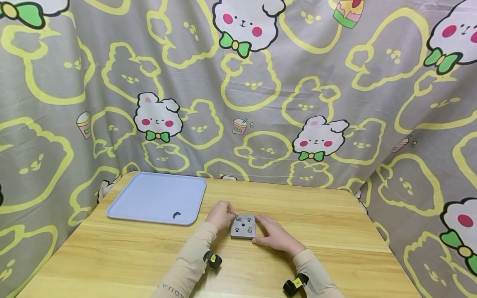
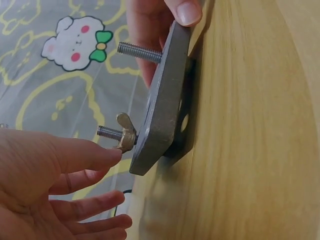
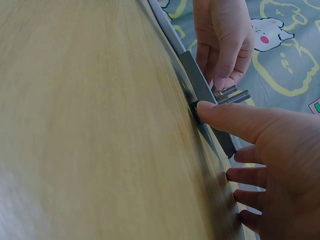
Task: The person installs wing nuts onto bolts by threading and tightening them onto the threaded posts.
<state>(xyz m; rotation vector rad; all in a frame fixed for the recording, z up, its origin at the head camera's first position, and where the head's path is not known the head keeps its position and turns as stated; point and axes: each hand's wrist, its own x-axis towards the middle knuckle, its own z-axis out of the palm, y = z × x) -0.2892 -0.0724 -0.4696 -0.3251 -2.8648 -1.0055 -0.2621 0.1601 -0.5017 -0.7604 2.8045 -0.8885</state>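
A grey square metal plate with several holes sits low at the table's middle; I cannot tell if it lies flat or is slightly raised. Two threaded bolts stand up from it. The far-left one carries a brass-coloured wing nut; the other bolt is bare. My left hand pinches the wing nut between thumb and index finger, its other fingers loosely spread. My right hand grips the plate's right side, thumb on the near edge and fingers along the right edge.
A light blue tray lies at the table's back left, with a small black curved piece in it. The wooden table reaches a patterned grey curtain behind. Each forearm wears a black wrist camera.
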